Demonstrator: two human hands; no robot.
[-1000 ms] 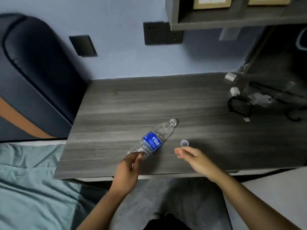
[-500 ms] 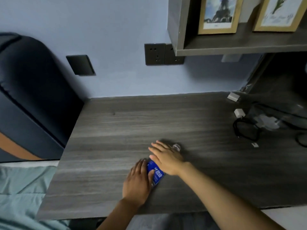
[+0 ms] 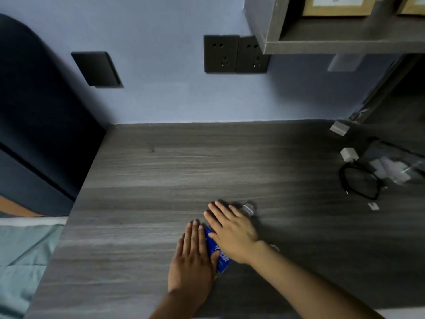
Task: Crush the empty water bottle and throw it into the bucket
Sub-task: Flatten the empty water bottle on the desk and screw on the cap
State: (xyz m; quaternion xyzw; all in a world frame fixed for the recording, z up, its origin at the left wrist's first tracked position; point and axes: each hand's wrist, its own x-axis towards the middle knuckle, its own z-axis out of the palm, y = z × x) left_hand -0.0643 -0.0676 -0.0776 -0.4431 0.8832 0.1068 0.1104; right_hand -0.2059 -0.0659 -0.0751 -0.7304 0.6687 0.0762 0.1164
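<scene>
The clear plastic water bottle (image 3: 218, 251) with a blue label lies on its side on the grey wooden desk (image 3: 161, 180). Its open neck (image 3: 248, 207) points to the far right. My left hand (image 3: 192, 256) lies flat on the bottle's lower half, thumb against the label. My right hand (image 3: 231, 231) lies flat, fingers spread, on the upper half and hides most of the body. The small clear cap (image 3: 275, 247) peeks out beside my right wrist. No bucket is in view.
A black looped cable (image 3: 358, 183), white chargers (image 3: 349, 154) and a plastic bag (image 3: 395, 169) lie at the desk's right. A shelf (image 3: 322, 46) overhangs the far right. A dark padded headboard (image 3: 34, 125) and green bedding (image 3: 20, 261) are to the left.
My right hand moved from beside the cap onto the bottle. My left hand went from gripping the bottle's base to lying flat on it. Both palms stay on the bottle.
</scene>
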